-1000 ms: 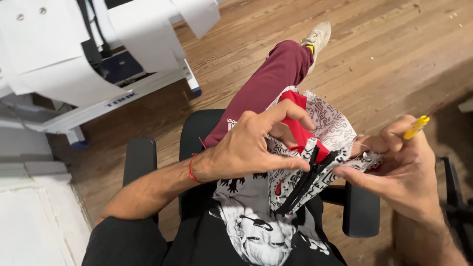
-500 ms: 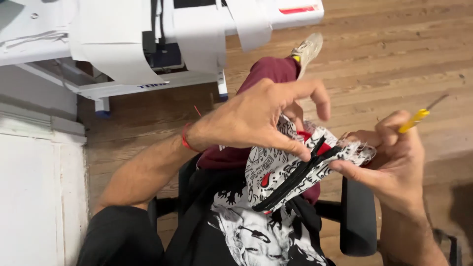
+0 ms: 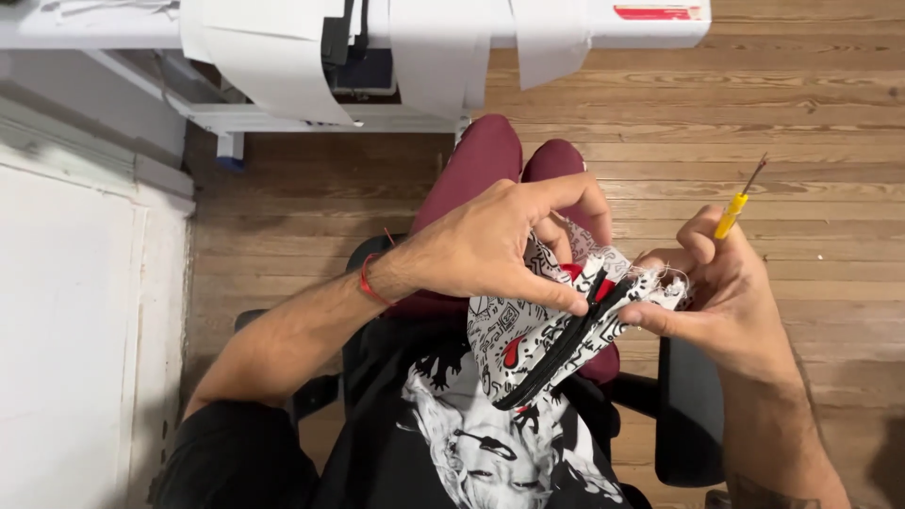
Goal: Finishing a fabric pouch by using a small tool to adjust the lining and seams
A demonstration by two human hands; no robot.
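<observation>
My left hand [image 3: 490, 247] is now sliding lower along the zipper [image 3: 556, 349], pinching the printed pouch [image 3: 528, 330] over my lap — right hand [image 3: 726, 302] gripping fabric and yellow seam ripper [image 3: 735, 209], risking a snag.

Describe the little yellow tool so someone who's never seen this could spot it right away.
Start at the patterned fabric pouch with the black zipper, held over the lap by both hands. Go to the right hand pinching the pouch's right end. The seam ripper sticks up from that hand over the wooden floor: a slim yellow handle with a thin dark metal tip, the only yellow thing here.
</observation>
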